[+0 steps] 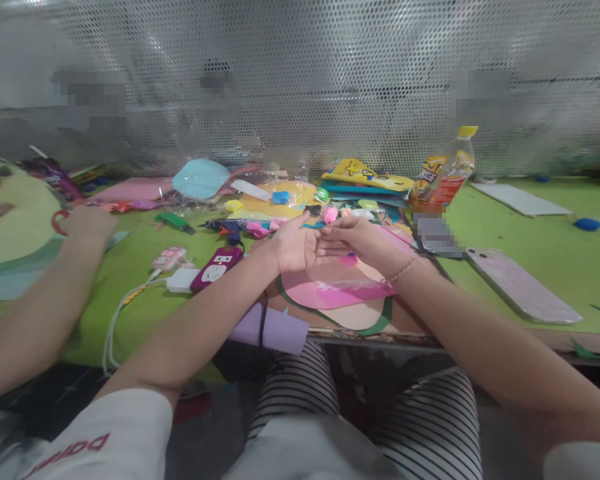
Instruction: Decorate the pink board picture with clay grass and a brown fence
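My left hand [299, 247] is turned palm up with its fingers stretched out, and the palm looks bare. The bent fingers of my right hand [353, 241] come together at the left fingertips; whatever they pinch, if anything, is too small to make out. Both hands hover over a layered pink cutout [325, 297] with a dark green border at the table's front edge. A pink lump [330, 214], perhaps modelling clay, shows just behind the hands. Beside it are a green wrapped lump [323, 194] and a blue piece [281, 198].
A purple power bank [217, 269] with a white cable lies left, near a glue gun [231, 231]. Phones [523, 283] and a drink bottle [445, 173] stand right. At far left, another person's hand [87, 227] holds red-handled scissors [60, 222] by yellow paper.
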Motion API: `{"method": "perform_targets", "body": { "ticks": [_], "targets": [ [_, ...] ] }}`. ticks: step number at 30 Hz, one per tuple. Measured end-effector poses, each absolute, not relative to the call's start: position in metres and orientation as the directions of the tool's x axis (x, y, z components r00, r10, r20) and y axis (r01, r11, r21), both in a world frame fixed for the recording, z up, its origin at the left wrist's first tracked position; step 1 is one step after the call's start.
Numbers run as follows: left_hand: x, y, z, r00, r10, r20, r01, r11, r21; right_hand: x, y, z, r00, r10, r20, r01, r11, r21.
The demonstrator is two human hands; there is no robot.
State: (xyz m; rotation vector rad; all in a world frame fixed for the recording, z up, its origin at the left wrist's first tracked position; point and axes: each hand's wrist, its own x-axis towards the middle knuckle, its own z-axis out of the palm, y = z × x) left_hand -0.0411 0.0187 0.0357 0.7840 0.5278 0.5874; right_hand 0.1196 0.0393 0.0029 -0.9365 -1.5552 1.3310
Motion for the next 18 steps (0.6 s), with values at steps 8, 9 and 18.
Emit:
{"method": "perform_targets", "body": {
  "ticks": [8,9,18],
  "targets": [
    [-0.054,0.029,0.036,0.464,0.817,-0.342,-0.038,0.404,0.914,0.114,0.025,0.018,-0.278,0.920,0.276,0.042,0.299,-0.953],
    [-0.055,0.030,0.035,0.389,0.867,-0.313,-0.028,0.350,0.936,0.112,0.022,0.019,-0.286,0.916,0.280,0.049,0.306,-0.951],
    [-0.060,0.048,0.027,0.091,0.986,-0.136,-0.032,0.140,0.990,0.094,-0.001,0.013,-0.526,0.825,0.206,0.112,0.307,-0.945]
  ]
}}
